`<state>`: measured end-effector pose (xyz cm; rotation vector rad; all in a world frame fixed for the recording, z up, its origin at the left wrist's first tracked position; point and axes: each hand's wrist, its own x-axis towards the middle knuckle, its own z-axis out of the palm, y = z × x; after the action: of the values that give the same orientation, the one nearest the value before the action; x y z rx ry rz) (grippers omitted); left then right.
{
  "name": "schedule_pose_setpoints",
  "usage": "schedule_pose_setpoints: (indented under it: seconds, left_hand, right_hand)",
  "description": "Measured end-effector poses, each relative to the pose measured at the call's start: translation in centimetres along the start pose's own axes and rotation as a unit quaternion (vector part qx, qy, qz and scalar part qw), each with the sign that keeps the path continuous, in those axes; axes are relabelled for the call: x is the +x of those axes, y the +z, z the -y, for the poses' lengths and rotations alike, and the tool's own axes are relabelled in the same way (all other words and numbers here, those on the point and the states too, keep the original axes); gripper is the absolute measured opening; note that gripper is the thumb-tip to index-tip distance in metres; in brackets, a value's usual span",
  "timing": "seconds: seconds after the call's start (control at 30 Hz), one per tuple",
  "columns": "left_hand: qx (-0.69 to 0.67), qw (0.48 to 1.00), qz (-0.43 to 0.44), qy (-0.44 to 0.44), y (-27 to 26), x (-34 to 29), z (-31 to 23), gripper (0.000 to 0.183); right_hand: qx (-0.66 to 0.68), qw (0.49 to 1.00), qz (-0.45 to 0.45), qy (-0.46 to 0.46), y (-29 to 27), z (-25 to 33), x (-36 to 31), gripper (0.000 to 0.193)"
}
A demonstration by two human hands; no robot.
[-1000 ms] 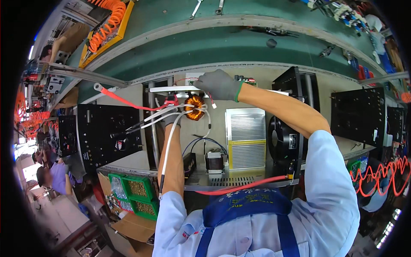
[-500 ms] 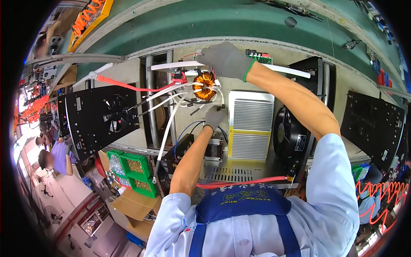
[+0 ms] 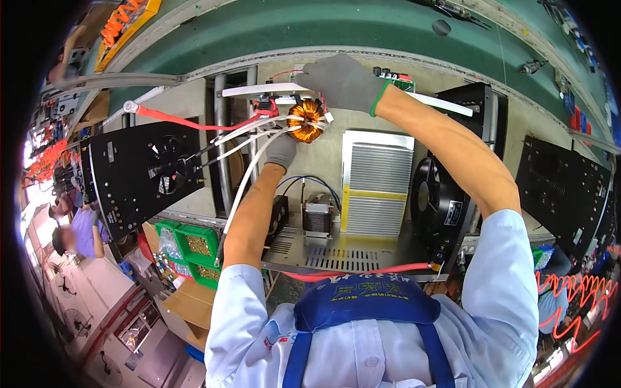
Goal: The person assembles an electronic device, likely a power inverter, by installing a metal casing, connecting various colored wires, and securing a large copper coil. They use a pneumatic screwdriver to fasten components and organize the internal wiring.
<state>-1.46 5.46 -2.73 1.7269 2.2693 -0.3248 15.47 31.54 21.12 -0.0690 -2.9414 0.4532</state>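
Clamped in right hand [image 3: 341,83] near bench's [image 3: 318,161] far edge: white panel [image 3: 255,90], likely heavy, best edge-held; beside copper coil [image 3: 305,121]: left hand [image 3: 281,152], grip hidden.

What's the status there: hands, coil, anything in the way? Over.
Right hand on white panel. Left hand near copper-wound toroidal coil, fingers partly hidden. Coil beside panel. White cables trailing close by left hand.

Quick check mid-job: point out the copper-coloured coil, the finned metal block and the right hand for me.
Copper-coloured coil [image 3: 305,134]: head view, lower part of its winding.
Finned metal block [image 3: 379,167]: head view, its upper fins.
Right hand [image 3: 344,83]: head view, back of the gloved hand.
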Motion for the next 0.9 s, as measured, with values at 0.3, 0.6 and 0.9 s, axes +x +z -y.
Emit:
schedule_pose_setpoints:
  seconds: [0.3,0.6,0.9]
  left_hand:
    - [-0.15,0.985,0.089,-0.011,-1.5,-0.9,-0.2,0.027]
    - [-0.099,0.973,0.157,0.136,-2.6,-2.1,-1.4,0.029]
    - [-0.106,0.953,0.265,0.104,-5.2,-6.3,-4.7,0.03]
  right_hand:
    - [-0.021,0.984,0.157,0.077,-1.4,0.5,0.7,0.043]
    - [0.02,0.993,0.115,0.016,-0.6,3.4,-1.8,0.04]
    - [0.026,0.986,0.164,0.013,-1.4,6.1,-4.8,0.045]
